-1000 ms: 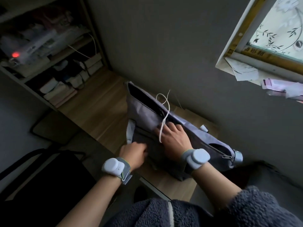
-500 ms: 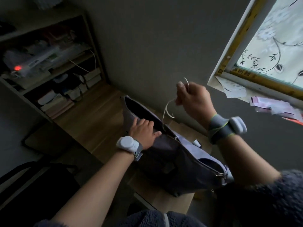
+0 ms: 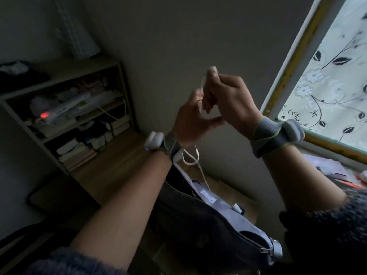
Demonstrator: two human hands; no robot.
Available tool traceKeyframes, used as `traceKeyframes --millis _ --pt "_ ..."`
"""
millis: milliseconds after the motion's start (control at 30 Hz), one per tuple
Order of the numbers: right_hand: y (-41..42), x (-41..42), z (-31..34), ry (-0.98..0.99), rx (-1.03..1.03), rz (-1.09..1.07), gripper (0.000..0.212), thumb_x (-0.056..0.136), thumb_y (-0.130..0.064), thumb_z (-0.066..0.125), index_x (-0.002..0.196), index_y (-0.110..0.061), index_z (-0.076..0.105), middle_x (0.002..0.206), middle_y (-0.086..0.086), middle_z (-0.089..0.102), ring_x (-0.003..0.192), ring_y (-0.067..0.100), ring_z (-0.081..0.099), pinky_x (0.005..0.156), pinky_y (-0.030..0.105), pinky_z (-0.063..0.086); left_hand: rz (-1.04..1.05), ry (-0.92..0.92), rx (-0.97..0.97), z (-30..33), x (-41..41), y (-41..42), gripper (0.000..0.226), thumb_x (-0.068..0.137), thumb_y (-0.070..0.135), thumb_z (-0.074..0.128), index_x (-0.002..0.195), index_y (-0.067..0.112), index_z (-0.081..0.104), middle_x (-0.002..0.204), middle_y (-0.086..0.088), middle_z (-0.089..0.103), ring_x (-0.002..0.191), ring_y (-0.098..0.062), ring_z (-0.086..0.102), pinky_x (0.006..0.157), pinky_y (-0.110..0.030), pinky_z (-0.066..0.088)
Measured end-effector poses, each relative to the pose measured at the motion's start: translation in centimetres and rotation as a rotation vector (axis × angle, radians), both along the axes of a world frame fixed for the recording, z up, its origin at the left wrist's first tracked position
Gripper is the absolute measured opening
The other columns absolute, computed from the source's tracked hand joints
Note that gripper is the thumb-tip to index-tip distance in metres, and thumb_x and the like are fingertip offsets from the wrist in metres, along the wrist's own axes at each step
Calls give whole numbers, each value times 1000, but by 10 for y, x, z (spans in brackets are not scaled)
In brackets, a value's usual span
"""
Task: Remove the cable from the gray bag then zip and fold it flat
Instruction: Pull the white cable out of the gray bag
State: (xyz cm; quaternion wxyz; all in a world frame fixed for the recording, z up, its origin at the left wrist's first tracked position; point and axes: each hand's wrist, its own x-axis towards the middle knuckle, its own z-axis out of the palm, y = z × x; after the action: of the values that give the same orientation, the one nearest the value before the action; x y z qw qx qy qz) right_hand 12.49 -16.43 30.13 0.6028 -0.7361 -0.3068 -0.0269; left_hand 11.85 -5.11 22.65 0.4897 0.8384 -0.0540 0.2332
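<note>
Both hands (image 3: 210, 108) apparently pinch the white cable (image 3: 191, 158) above the gray bag (image 3: 218, 219).

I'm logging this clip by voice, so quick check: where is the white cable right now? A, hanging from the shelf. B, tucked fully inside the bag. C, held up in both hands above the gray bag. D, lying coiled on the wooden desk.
C: the right hand and left hand hold the white cable raised, its lower length trailing down toward the open gray bag.
</note>
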Motion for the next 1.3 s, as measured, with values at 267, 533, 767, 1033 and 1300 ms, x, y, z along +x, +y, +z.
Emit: traceKeyframes --millis 267,533,767,1033,1300 --pt "-45 42 29 -258 125 -512 48 100 -36 40 59 -17 56 56 -1 58 61 30 58 67 49 52 33 578 -356 -114 12 -6 51 88 58 51 62 16 66 71 -5 67 68 -20 63 75 -41 49" --pt "-43 6 -112 -157 -509 -95 35 97 -15 51 132 -14 54 132 2 56 120 -5 48 97 10 37 -217 578 -1084 -45 33 -24 30 96 29 44 88 7 64 99 -11 64 90 -25 61 95 -42 43" --pt "-27 -7 -150 -180 -768 -170 23 87 -13 53 106 -3 61 105 16 63 89 38 60 75 43 50 -177 613 -687 -50 17 -30 25 95 22 47 76 12 60 72 -5 61 55 -12 52 55 -24 41" --pt "-3 -11 -170 341 -1536 -59 48 91 -27 64 83 20 56 98 27 65 106 14 57 83 13 41 -329 604 -172 -64 -7 -31 22 94 31 51 88 17 66 90 -7 68 79 -10 59 72 -21 45" --pt "-27 -22 -155 -29 -586 4 24 83 -16 64 106 -14 71 100 3 70 91 17 63 81 24 46 38 323 159 -88 -7 -4 15 95 14 50 96 7 64 86 0 62 78 -11 54 69 -17 36"
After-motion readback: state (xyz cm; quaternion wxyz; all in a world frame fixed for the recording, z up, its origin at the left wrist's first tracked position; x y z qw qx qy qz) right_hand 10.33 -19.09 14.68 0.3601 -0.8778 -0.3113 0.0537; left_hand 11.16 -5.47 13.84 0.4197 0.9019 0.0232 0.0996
